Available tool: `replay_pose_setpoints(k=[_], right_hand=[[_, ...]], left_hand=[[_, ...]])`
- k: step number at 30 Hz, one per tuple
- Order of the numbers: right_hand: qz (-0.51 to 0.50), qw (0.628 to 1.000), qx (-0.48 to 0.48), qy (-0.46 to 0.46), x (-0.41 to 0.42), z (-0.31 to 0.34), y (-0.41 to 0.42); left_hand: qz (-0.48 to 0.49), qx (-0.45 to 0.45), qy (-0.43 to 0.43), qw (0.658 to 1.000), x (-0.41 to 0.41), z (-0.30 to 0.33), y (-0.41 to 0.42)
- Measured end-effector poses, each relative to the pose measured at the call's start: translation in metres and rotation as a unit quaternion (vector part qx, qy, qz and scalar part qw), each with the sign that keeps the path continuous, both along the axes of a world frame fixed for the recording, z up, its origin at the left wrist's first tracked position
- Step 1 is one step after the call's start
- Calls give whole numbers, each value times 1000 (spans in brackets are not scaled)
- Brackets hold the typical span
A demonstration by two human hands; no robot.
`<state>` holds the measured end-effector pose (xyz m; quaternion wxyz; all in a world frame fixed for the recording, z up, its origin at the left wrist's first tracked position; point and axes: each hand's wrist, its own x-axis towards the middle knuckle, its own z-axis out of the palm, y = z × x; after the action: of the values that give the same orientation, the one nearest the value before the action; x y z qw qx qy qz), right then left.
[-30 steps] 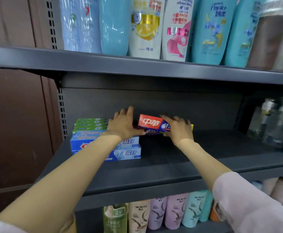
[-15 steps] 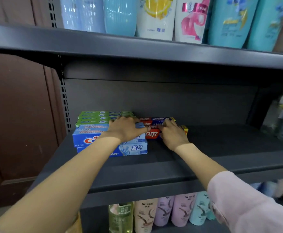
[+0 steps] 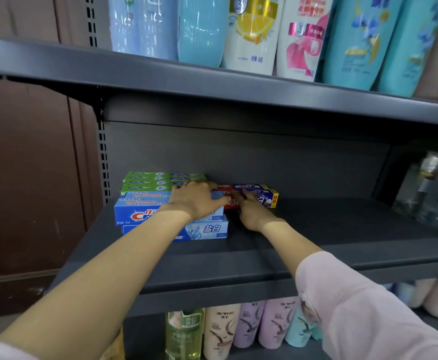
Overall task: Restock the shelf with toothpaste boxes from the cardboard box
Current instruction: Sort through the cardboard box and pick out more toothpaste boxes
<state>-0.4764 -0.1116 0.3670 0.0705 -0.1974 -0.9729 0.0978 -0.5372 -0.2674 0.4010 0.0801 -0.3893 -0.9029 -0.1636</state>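
My left hand [image 3: 197, 201] lies flat over the blue toothpaste boxes [image 3: 171, 219] at centre frame, fingers straight and reaching onto the left end of the red toothpaste box [image 3: 251, 194]. My right hand [image 3: 254, 213] rests on that red box with straight fingers pressing its front. The red box sits on the dark shelf [image 3: 329, 242], touching the blue stack's right side. Green toothpaste boxes [image 3: 158, 181] are piled behind the blue ones. Shampoo bottles [image 3: 251, 35] fill the upper shelf.
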Motion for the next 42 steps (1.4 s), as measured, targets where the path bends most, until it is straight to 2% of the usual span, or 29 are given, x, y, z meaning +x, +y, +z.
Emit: replay_pose_setpoints(k=[4,7,10,13,17,21,25,28,33,42], right_hand=[[-7,992,-31,126,30,12,-11],[-26,982,-11,189,73,18,-21],[-51,982,14,180,131,13,-36],[-110,984,21,138,193,-4,-42],[-220,973,-7,68,276,-57,-35],[-312,947,-75,-12,355,-125,-25],[-408,904,-114,-55,427,-193,-7],[-450,877,-151,-72,463,-252,19],[-486,844,-205,-97,488,-347,59],[-488,803,-324,-109,471,-499,116]], left_hand=[[-5,59,48,997,19,10,-6],[-21,83,67,994,46,14,-9],[-78,134,35,987,82,2,-7],[-141,137,-25,980,127,-22,4],[-210,106,-106,966,192,-70,33],[-279,54,-157,946,259,-130,76],[-324,-27,-183,928,315,-202,122],[-320,-92,-218,918,345,-263,160],[-297,-181,-268,898,369,-368,214],[-311,-265,-300,862,378,-536,278]])
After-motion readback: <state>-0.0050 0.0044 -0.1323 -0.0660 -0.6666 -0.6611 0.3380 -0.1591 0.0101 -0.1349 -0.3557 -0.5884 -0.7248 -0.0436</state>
